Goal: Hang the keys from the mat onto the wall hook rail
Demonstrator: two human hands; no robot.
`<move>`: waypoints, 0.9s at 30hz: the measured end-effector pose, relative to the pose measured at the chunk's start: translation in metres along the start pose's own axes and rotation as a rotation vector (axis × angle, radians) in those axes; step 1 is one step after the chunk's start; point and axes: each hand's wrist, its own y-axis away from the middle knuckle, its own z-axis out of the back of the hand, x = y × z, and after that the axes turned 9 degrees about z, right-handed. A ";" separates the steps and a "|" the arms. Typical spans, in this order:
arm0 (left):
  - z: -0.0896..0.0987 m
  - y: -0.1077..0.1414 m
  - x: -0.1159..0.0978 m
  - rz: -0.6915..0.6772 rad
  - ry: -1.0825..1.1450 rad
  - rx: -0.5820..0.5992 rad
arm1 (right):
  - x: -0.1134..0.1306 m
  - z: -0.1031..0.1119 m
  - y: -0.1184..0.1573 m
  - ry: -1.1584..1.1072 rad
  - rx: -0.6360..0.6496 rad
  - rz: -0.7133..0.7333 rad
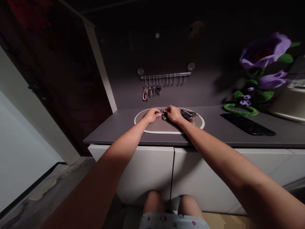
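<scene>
Over an oval mat point(152, 128) with a white rim, my two hands are close together. A small bunch of keys point(163, 117) shows between them, partly covered by fingers. My left hand point(151, 115) has its thumb and fingers bent together at the left side of these keys. My right hand point(173, 114) is closed on their right side, its fingertips curled inward. Which single key each hand pinches is too small to make out. To the right of my right hand lies a pile of more keys and key rings point(189, 114), partly behind the wrist.
A clear hook rail point(165, 75) on the wall carries several keys point(151, 89) on its left hooks. A black phone point(247, 124), a green ring point(241, 109) and purple fabric flowers point(267, 54) are at the right. White cabinets point(147, 171) stand below the grey counter point(114, 130).
</scene>
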 end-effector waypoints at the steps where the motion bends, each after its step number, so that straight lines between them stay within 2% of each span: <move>1: 0.000 0.000 0.000 0.004 0.000 0.003 | 0.000 0.000 0.001 0.008 -0.001 0.006; 6: -0.003 -0.001 0.001 0.043 -0.028 -0.021 | 0.000 -0.001 0.002 0.033 0.001 0.013; 12: -0.001 -0.012 0.005 0.104 -0.211 -0.091 | 0.003 0.001 0.004 0.056 0.020 0.014; 19: -0.002 -0.020 0.000 0.145 -0.431 -0.051 | 0.003 0.001 0.004 0.050 0.029 0.010; 27: 0.001 -0.021 0.003 0.130 -0.390 -0.067 | 0.000 -0.001 0.002 0.068 0.029 0.016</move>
